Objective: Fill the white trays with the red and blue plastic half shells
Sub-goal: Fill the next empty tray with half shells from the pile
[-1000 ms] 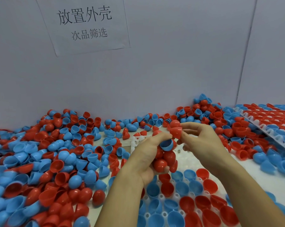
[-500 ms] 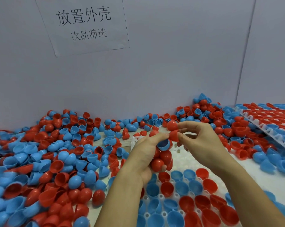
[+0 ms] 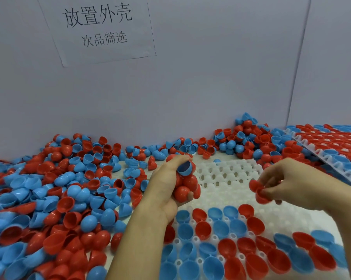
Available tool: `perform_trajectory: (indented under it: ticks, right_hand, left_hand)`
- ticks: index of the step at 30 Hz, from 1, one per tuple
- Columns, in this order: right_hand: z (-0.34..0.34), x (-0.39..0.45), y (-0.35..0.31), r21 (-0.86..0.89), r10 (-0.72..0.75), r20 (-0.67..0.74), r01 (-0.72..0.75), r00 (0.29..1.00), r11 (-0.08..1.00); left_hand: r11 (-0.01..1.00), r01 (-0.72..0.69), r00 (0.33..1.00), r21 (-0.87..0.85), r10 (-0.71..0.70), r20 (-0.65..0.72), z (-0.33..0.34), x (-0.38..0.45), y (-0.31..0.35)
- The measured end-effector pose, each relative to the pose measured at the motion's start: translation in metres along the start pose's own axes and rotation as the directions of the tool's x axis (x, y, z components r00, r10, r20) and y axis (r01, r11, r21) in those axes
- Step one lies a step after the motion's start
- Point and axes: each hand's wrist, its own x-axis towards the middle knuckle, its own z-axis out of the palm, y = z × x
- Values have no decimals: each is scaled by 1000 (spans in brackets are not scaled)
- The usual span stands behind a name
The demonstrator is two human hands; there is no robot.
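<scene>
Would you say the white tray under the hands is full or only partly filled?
Partly filled: the white tray shows bare far sockets, while red and blue shells fill near rows.

- We see bright, even, cool light with no hard shadows; only faint shade lies under the left hand [image 3: 166,190] and the right hand [image 3: 291,184].
- Small soft highlights sit on the glossy red shells [image 3: 185,185] in the left hand.
- Shells [image 3: 55,243] at the lower left edge and the right hand's fingers look motion-blurred.
- Wide-angle distortion tilts the wall sign [image 3: 101,27] and bends the wall seam [image 3: 295,73].
</scene>
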Motion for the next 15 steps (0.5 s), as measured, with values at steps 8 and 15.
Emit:
perform_trajectory:
  ticks: [8,15]
  right_hand:
    - [8,1,2,-215,226,201,-182,953,959]
    - [18,9,-2,-264,274,151,-228,950,937]
  left_hand:
    - [1000,15,1000,-17,-16,-7,1,-1,-1]
    - [999,39,999,-18,-39,-10,3,-1,-2]
